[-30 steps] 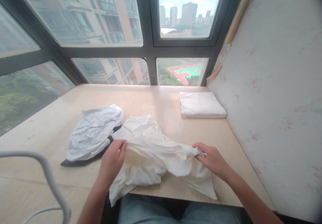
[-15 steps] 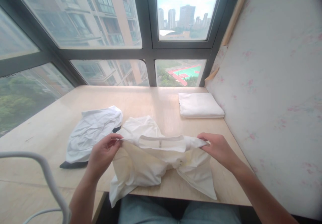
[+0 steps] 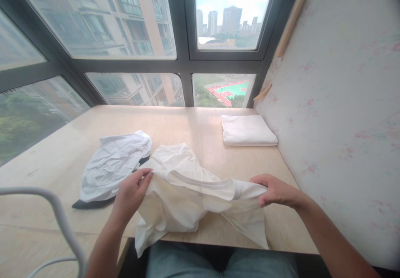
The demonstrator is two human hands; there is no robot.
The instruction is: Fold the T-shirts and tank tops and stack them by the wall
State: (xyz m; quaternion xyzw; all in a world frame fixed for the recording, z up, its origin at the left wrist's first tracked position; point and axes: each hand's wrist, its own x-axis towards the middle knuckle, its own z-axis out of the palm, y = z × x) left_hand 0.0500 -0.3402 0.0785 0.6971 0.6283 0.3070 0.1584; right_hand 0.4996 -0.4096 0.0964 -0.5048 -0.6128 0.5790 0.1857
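Note:
A cream-white T-shirt (image 3: 175, 211) lies rumpled on the wooden tabletop, its neckline towards me and its lower edge hanging over the front of the table. My left hand (image 3: 131, 191) pinches the shirt near one shoulder, to the left of the collar. On the other side, my right hand (image 3: 277, 192) has the fabric near the other shoulder between thumb and fingers. Between my hands the collar band sags and slants down to the right. Just beyond my left hand lies a crumpled white garment (image 3: 115, 165) with dark edging.
A folded white cloth (image 3: 248, 131) rests at the back right, near the flowered wall (image 3: 340, 115). A grey-white curved tube (image 3: 59, 211) rises at the left front. Dark-framed windows (image 3: 184, 65) border the wooden tabletop (image 3: 175, 121) at the back.
My right hand has moved slightly right and down with the shirt's shoulder. The collar, level before, now slants and sags, and its inner label has turned out of view.

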